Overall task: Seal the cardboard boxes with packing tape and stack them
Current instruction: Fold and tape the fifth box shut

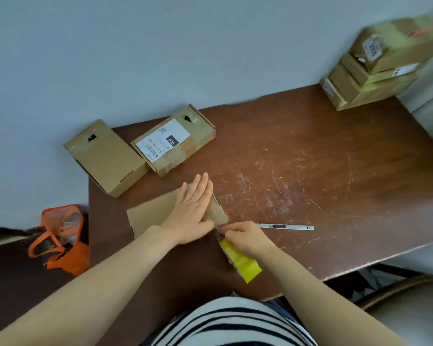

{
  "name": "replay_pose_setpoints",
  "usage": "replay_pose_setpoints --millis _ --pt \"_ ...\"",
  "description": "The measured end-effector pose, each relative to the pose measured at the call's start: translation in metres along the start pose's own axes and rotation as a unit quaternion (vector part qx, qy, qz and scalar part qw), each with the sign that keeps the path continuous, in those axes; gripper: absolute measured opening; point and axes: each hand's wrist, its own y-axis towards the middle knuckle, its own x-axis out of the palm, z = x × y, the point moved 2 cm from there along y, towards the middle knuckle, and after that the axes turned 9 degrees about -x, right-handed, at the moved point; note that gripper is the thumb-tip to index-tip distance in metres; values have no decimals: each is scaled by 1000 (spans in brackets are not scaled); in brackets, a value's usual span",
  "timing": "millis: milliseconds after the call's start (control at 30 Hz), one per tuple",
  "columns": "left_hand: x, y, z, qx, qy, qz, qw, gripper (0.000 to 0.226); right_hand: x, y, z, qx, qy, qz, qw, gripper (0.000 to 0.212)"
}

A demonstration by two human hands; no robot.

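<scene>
Striped shirt [230, 323] | right hand [245, 237] grips yellow tape [240, 260] | labelled box [173, 141]: "060"

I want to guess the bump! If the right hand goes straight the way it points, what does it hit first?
The right hand, holding the tape roll, points up-left. It would first bump the near cardboard box at its fingertips, probably then the left hand pressing on top.

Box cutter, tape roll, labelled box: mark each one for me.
box cutter [285, 227]: head view, middle of its metal body.
tape roll [243, 264]: head view, yellow side.
labelled box [165, 139]: head view, white label on top.
</scene>
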Motion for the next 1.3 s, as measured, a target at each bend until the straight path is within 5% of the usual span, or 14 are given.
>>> replay_pose_setpoints --millis 200,333,500,633,767,967,1100,1200,1300 --pt "32 -38 -2 -62 128 43 989 127 -7 -29 -19 -51 96 17 994 22" --pt "10 -45 3 -79 51 127 987 92 -17 -47 -48 -119 131 18 984 19" --pt "-33 -49 1 -108 -45 130 985 87 -27 -52 -68 -217 172 10 961 28" --pt "-30 -46 -3 -97 -17 137 986 72 -20 -44 -62 -279 90 37 955 24" --pt "-27 -35 -13 -80 8 137 987 68 -21 -38 -38 -267 72 96 956 19" --pt "-32 -31 -16 -71 6 95 993 80 -15 -19 -24 -259 37 83 962 14" --pt "-34 -29 -5 12 128 184 975 99 -13 -6 -28 -268 53 70 959 10" --pt "-22 -21 -5 79 141 230 960 89 -11 -1 -34 -268 73 62 958 10" --pt "-29 -19 -7 77 112 194 972 71 -12 2 -37 -271 66 63 958 6"
